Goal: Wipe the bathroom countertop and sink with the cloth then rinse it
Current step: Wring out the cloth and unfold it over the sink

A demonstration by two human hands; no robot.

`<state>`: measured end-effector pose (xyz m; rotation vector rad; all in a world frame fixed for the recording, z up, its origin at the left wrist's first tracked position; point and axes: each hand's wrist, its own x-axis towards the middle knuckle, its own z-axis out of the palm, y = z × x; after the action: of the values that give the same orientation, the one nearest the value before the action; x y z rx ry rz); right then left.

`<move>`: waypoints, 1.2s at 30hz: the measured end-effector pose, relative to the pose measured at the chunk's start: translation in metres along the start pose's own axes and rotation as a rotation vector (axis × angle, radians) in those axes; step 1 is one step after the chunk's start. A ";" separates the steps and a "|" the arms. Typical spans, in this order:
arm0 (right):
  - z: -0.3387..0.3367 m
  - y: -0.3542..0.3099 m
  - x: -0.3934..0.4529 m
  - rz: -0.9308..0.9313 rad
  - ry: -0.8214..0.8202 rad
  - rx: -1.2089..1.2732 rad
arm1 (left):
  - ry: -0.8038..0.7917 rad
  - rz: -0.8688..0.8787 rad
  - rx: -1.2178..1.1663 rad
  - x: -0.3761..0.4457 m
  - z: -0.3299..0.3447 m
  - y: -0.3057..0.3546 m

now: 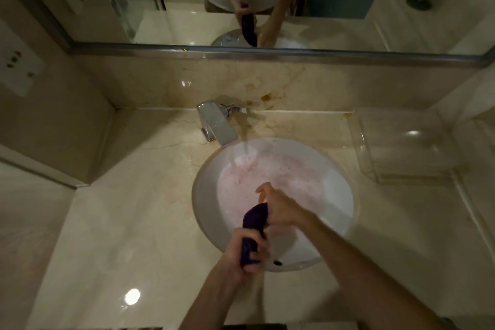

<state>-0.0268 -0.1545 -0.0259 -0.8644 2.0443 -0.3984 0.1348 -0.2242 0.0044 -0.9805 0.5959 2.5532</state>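
Observation:
A dark purple cloth [255, 218] is twisted into a roll over the white round sink [206, 190]. My left hand [245, 250] grips its lower end near the sink's front rim. My right hand [280, 206] holds its upper end, with the index finger raised. The sink holds pinkish foamy water. Water runs from the chrome faucet [217, 123] into the back of the basin. The beige marble countertop [128, 222] surrounds the sink.
A clear plastic container [404, 144] stands on the counter at the right. A mirror [267, 0] with a metal frame spans the back wall and reflects the hands and cloth. A yellow-brown stain [267, 98] marks the backsplash behind the faucet. Wall sockets [16, 67] are at left.

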 end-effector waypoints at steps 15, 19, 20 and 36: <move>-0.112 -0.123 0.083 0.000 0.465 0.632 | 0.218 0.128 1.195 -0.058 -0.004 0.061; -0.100 -0.117 0.057 -0.110 0.366 0.658 | 0.285 0.305 1.386 -0.045 -0.009 0.071; -0.098 -0.112 0.046 -0.147 0.330 0.675 | 0.294 0.360 1.443 -0.040 -0.011 0.074; -0.094 -0.023 -0.085 -0.416 0.155 -0.344 | 0.107 0.588 2.072 -0.047 0.030 0.116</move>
<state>-0.0594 -0.1140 0.0919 -1.5227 2.1029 -0.3492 0.0985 -0.3163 0.0873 -0.0225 2.7339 0.7861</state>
